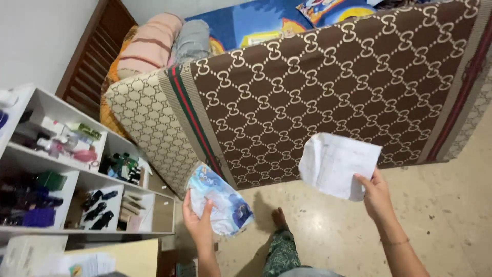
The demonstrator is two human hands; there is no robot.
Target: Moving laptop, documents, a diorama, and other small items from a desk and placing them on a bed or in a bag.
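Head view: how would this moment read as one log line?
left hand: holds blue packet | right hand: holds white paper | ahead: mattress | left: shelf

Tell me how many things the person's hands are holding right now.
2: a blue-and-white plastic packet in the left hand, and a creased white paper sheet in the right hand.

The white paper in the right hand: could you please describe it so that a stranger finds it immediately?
Find the brown patterned mattress side filling the middle of the view. Before its lower right part, the right hand holds up a creased white paper. Unlike the blue-and-white plastic packet in the left hand, it is flat and nearly plain.
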